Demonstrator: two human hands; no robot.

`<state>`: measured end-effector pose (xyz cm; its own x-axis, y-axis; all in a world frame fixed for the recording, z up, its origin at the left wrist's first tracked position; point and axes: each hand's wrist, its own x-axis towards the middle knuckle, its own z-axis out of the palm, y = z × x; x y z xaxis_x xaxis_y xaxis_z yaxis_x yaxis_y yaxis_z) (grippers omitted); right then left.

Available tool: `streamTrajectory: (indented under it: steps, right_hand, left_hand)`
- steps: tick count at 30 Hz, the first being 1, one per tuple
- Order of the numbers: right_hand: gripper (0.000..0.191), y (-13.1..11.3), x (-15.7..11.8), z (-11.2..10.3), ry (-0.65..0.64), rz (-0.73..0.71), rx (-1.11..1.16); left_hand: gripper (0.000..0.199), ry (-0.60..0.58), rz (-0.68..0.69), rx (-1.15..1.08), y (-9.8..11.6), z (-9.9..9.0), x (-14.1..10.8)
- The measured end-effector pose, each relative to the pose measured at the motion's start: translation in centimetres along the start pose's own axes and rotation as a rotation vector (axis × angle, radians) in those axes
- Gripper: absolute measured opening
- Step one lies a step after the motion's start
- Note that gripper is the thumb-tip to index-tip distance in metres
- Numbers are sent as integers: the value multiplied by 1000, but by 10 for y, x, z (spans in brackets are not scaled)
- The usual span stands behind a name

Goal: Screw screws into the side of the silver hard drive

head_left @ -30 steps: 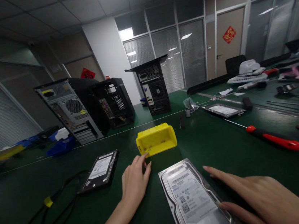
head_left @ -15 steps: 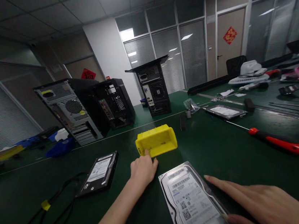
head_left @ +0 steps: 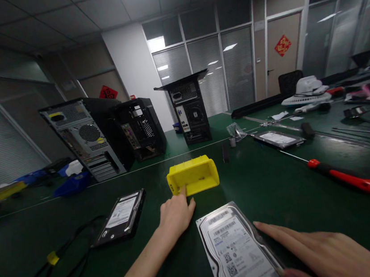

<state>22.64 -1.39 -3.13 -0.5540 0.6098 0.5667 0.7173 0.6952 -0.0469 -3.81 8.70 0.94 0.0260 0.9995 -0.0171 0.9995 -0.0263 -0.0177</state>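
In the head view, my left hand [head_left: 176,213] reaches into the front of a small yellow bin [head_left: 192,173]. Its index finger points down at the bin's floor, the thumb stands apart, and a few tiny dark pieces lie inside. A silver hard drive [head_left: 241,253] with a white label lies flat in front of me. My right hand [head_left: 323,247] rests along the drive's right edge, fingers stretched and thumb close to the side. Left of my left arm lies another hard drive [head_left: 122,216], dark with a white label.
Computer cases [head_left: 97,136] stand at the back left, and another case [head_left: 190,111] stands at back centre. A red-and-black screwdriver [head_left: 344,175] lies to the right, near a third hard drive [head_left: 279,138]. Black cables [head_left: 72,237] curve across the left side of the green table [head_left: 174,274].
My left index finger has shifted slightly to the right inside the yellow bin. The view has moved a little; my right hand stays beside the drive.
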Motion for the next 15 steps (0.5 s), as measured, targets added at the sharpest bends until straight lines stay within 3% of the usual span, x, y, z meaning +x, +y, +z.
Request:
streamTrajectory:
  steps: [3,10,15]
  right_hand:
    - [45,0,1,-1,-12,-6,-13]
    - [40,2,4,2,2,-30,-44]
    - [43,2,8,1,25,-69,-98]
  left_hand:
    - [53,32,33,16,2,1,0]
    - [54,87,363,110,26,-5,19]
    - [46,111,353,75,30,-5,35]
